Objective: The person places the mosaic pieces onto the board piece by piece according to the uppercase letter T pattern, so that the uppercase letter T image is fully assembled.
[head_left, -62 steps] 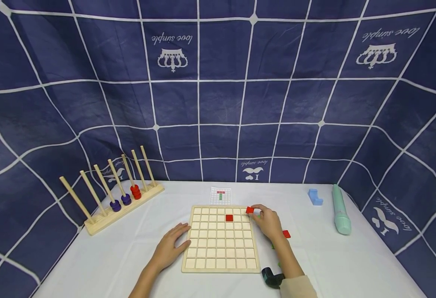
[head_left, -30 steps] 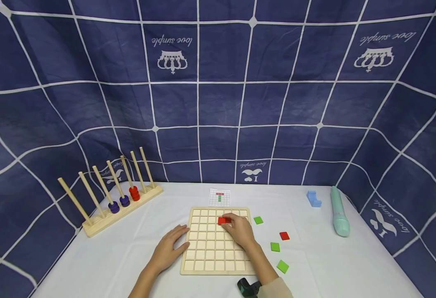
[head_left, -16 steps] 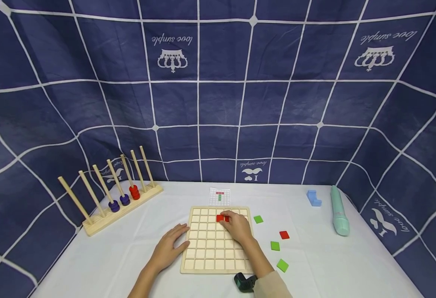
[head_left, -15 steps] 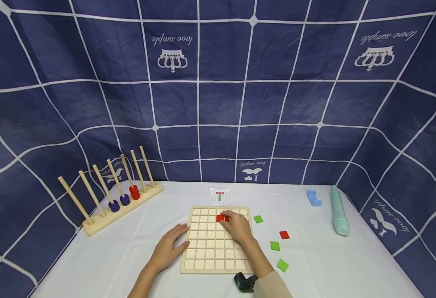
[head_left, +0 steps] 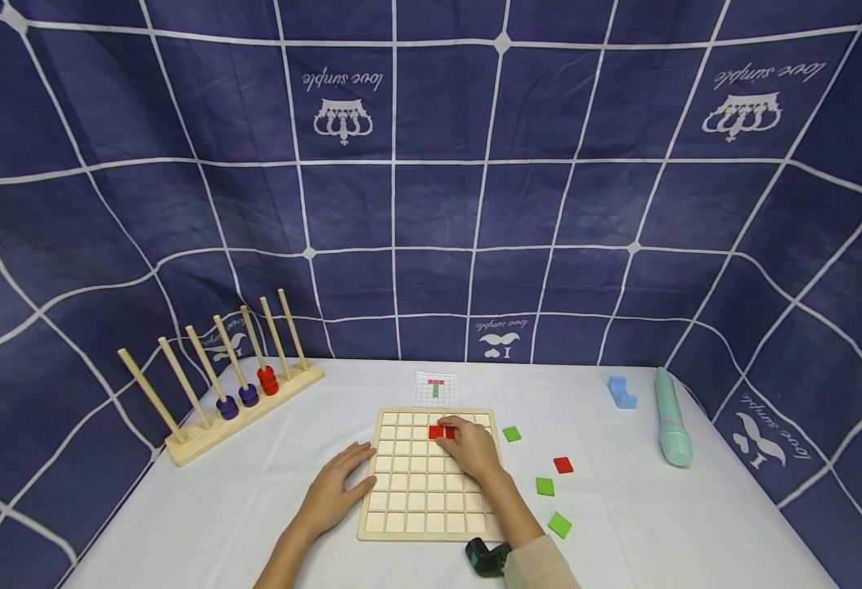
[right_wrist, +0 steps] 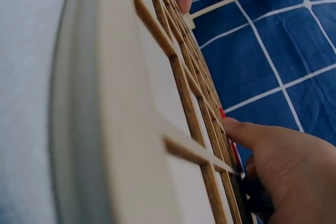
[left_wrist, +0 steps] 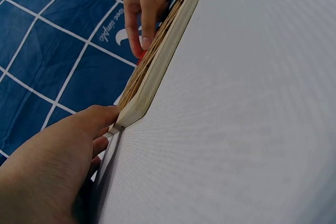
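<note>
A square wooden grid board lies on the white table. Two red square tiles sit side by side in its second row from the back. The left one has the thumb and index finger of my right hand at its near and far edges. Part of the other red tile is hidden by that hand. In the right wrist view the thumb reaches down to a red edge. My left hand rests at the board's left edge, fingers extended, thumb touching the rim.
Right of the board lie a loose red tile and several green tiles. Behind it is a card with a red and green T pattern. A peg rack with rings stands left; a blue block and turquoise microphone lie right.
My right hand has brought a red tile from the board's back right corner leftward into the cell beside the other red tile. Over the last half second the hands stay nearly still.
</note>
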`<state>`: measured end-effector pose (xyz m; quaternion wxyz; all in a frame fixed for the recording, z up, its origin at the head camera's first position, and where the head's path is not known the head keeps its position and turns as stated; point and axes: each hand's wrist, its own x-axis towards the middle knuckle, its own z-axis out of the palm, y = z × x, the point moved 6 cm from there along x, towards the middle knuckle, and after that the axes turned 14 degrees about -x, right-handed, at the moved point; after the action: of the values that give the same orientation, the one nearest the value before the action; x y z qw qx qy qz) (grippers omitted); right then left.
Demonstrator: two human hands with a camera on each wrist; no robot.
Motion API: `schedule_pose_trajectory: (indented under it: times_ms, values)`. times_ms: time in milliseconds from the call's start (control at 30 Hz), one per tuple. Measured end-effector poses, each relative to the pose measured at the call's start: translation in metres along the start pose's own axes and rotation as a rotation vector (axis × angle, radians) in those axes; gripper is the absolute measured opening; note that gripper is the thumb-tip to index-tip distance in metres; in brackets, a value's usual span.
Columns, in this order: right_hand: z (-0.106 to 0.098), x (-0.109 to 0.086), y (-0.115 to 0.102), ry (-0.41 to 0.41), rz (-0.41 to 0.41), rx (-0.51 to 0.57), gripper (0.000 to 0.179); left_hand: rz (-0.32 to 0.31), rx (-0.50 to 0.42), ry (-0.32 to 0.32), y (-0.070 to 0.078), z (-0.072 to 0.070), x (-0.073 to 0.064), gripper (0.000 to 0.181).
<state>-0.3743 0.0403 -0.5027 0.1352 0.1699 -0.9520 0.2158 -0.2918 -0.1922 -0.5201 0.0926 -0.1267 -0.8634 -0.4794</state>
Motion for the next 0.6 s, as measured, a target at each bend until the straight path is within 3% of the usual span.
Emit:
schedule_pose_trajectory:
  times_ms: [433, 600]
  values:
    - [-0.015, -0.012, 0.008, 0.060, -0.003, 0.051, 0.029, 0.022, 0.022, 0.014, 0.002, -0.001, 0.000, 0.048]
    - [-0.022, -0.018, 0.015, 0.058, 0.000, 0.088, 0.027, -0.003, 0.005, -0.002, 0.002, 0.000, 0.000, 0.050]
